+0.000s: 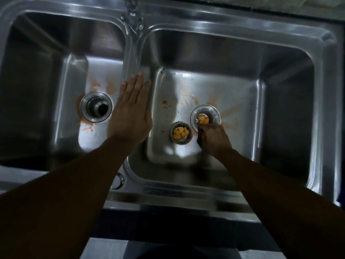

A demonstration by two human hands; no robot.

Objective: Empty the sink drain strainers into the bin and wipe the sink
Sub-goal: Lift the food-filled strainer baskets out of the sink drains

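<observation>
— Steel sink, both basins streaked orange: how far along?
— Early, I'd judge. Nothing wiped; one strainer sits loose on the right basin's floor, still full of yellow bits.
— Hands?
— Left hand flat, empty, on the divider. Right hand pinches the seated strainer (grip partly hidden).

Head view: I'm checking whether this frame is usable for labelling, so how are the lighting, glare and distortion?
Head view: dim overall, with both forearms nearly black; bright glare patches on the sink floors and divider; wide-angle bending curves the sink rims; the tap at the top edge is smeared; the yellow scraps in the loose strainer stay readable, while the right hand partly hides the seated one.
</observation>
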